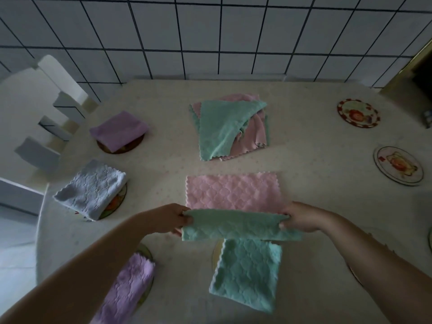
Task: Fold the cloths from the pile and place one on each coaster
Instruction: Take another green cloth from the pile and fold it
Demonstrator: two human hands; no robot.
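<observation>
Pinching the soft, light pink-and-green quilted cloth (233, 202) at both near corners, our left hand (173, 218) and right hand (301, 218) fold it.

Left hand (173, 218), right hand (301, 218) pinched (forearms outstretched)

cream table (304, 160), cloth pile (230, 128) mid-table, pink-and-green cloth (231, 195) nearer, bare coasters (358, 112) at right

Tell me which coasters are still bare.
The two coasters on the right: the red-rimmed coaster farther back and the white-rimmed coaster nearer. The others visible carry folded cloths.
</observation>
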